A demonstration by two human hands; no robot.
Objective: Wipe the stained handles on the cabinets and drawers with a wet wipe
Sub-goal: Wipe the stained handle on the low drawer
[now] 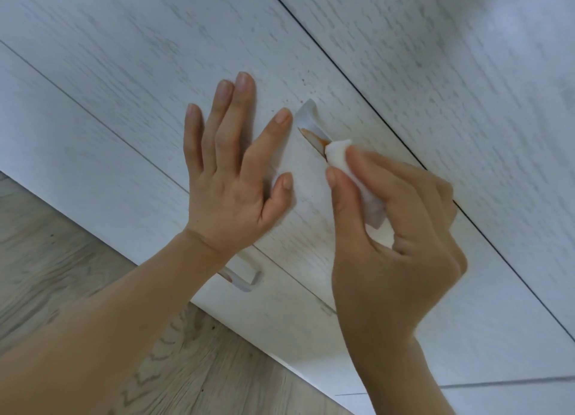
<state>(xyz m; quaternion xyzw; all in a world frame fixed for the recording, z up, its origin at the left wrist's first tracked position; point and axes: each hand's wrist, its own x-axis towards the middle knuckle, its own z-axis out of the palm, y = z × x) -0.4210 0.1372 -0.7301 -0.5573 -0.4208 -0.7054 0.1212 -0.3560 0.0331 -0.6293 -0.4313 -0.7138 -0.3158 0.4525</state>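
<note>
1. Pinching a folded white wet wipe (pixel 348 162) between thumb and fingers, the right hand (pixel 395 237) comes in from the lower right and presses the wipe's tip onto the handle (pixel 311 128).
2. The left hand (pixel 230 171) isn't gripping anything. It lies flat with fingers spread on the drawer front (pixel 124 81), just left of that handle, index fingertip close to it.
3. That handle is a pale one with a brown-orange stain (pixel 312 136) smeared along its lower part, right where the wipe touches. A few tiny brown specks (pixel 306 83) dot the panel above it.
4. Below the left wrist, a second handle (pixel 245 279) pokes out on the lower drawer, half hidden by the arm, with a bit of brown on it too.
5. Wood-look floor (pixel 77 259) fills the lower left corner, and further up the pale woodgrain cabinet fronts (pixel 451 72) are split by a dark gap.
</note>
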